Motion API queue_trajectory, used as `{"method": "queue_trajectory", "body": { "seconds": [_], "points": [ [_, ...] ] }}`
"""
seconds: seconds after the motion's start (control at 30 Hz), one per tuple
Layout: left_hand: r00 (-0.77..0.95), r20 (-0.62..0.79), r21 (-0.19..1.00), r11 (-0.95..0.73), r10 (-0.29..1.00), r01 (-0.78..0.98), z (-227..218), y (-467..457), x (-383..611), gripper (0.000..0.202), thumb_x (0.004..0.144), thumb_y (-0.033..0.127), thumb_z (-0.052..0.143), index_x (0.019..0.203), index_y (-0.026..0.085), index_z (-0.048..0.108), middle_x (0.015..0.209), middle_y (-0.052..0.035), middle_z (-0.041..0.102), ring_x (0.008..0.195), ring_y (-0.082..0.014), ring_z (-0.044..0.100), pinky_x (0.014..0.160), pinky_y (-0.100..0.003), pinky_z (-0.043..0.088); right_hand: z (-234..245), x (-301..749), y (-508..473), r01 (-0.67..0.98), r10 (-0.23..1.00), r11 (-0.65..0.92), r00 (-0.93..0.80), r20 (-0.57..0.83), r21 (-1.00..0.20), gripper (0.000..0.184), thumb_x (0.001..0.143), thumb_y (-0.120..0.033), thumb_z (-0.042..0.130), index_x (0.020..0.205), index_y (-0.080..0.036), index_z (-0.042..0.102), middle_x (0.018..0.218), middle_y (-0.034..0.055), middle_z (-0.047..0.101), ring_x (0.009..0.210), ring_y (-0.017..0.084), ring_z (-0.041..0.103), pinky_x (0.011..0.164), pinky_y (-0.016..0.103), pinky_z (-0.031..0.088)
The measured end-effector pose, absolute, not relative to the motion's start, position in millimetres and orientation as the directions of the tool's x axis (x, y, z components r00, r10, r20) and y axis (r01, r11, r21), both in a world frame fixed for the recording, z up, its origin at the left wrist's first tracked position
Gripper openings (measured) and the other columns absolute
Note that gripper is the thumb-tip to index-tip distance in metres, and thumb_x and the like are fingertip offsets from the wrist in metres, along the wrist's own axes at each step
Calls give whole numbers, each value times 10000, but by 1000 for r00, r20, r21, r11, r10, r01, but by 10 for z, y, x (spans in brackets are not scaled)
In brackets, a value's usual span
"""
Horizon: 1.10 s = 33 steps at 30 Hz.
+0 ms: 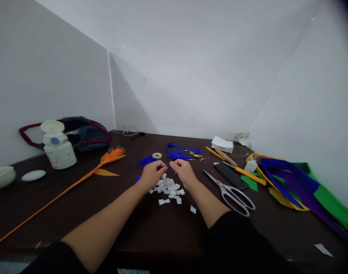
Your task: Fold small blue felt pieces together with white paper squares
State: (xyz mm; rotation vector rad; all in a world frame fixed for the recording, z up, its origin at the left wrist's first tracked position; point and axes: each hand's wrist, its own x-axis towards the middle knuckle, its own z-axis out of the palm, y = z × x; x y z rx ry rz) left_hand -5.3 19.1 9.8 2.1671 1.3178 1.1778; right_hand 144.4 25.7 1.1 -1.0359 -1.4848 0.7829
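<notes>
Black sleeves [242, 243] stretched over a dark table [151, 236]

At left stood a white bottle [61, 156], then an orange flower [112, 154] on a long stem. Blue strands [147, 161] were heaped beyond the left hand [153, 173], whose fingertips pinched a small blue piece [170, 166]. It sat between both hands, near a pile of white squares [168, 187]; the right hand [183, 172] pinched its other side. Further right lay grey scissors [222, 186] and a yellow-handled tool [251, 176].

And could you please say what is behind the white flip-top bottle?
Behind the white flip-top bottle sits a blue denim item with red edging, visible on both sides; the part the bottle covers is hidden.
</notes>
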Motion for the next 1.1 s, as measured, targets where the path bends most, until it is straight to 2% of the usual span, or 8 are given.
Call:
{"method": "queue_trajectory", "body": {
  "seconds": [0.1, 0.27, 0.43, 0.6, 0.67, 0.77, 0.9, 1.1],
  "points": [
    [229, 476, 625, -510, 849, 591, 104, 187, -51, 184, 719, 313, 453, 683, 180, 574, 651, 21, 586, 631, -118, 509, 615, -225, 372, 7, 1443, 262, 260, 904, 415, -5, 428, -872, 247, 655, -380, 540, 553, -157, 511, 482, -52, 406, 476, 78, 347, 474, 204, 280],
    [251, 487, 575, -524, 836, 629, 119, 179, -48, 169, 725, 297, 452, 681, 184, 570, 664, 22, 590, 646, -117, 513, 640, -230, 367, -5, 1422, 273, 346, 910, 389, 4, 416, -854, 294, 690, -391, 489, 512, -157, 506, 442, -57, 383, 448, 73, 318, 466, 206, 261],
    [271, 508, 485, -531, 817, 695, 150, 158, -44, 155, 726, 283, 454, 675, 193, 569, 690, 21, 601, 692, -127, 520, 666, -244, 353, -27, 1397, 282, 306, 939, 329, -7, 344, -894, 297, 684, -392, 488, 512, -150, 504, 420, -62, 369, 423, 66, 310, 444, 202, 254],
    [261, 517, 449, -517, 815, 728, 162, 160, -53, 159, 727, 293, 455, 685, 203, 580, 707, 27, 618, 721, -132, 533, 698, -260, 332, -26, 1490, 335, 234, 956, 295, -81, 284, -926, 324, 706, -425, 466, 607, -133, 564, 504, -23, 480, 450, 72, 400, 464, 199, 316],
    [238, 492, 454, -480, 837, 751, 150, 191, -85, 164, 726, 306, 458, 691, 212, 588, 719, 33, 628, 726, -135, 541, 711, -271, 321, -19, 1577, 379, 261, 957, 290, -96, 274, -921, 340, 722, -437, 446, 675, -134, 591, 551, -7, 518, 470, 79, 439, 483, 204, 343],
    [183, 433, 451, -388, 883, 804, 112, 279, -167, 178, 723, 337, 461, 692, 234, 603, 727, 40, 643, 730, -147, 550, 727, -298, 302, -17, 1720, 451, 431, 944, 310, -33, 329, -847, 311, 730, -417, 440, 721, -156, 609, 615, 7, 570, 531, 99, 487, 527, 216, 362],
    [83, 329, 447, -233, 941, 864, 37, 446, -291, 191, 705, 366, 476, 665, 243, 616, 734, 25, 653, 770, -179, 553, 733, -320, 296, -40, 1838, 519, 658, 916, 313, -19, 400, -685, 226, 702, -367, 486, 668, -180, 608, 645, 1, 599, 615, 125, 516, 580, 231, 359],
    [-34, 236, 480, -86, 971, 873, -54, 633, -424, 203, 683, 406, 493, 706, 268, 639, 792, 9, 660, 815, -203, 548, 734, -332, 306, -85, 1856, 562, 755, 917, 287, -40, 396, -589, 187, 696, -339, 496, 651, -199, 610, 675, -4, 612, 643, 129, 521, 591, 234, 349]
  ]
}}
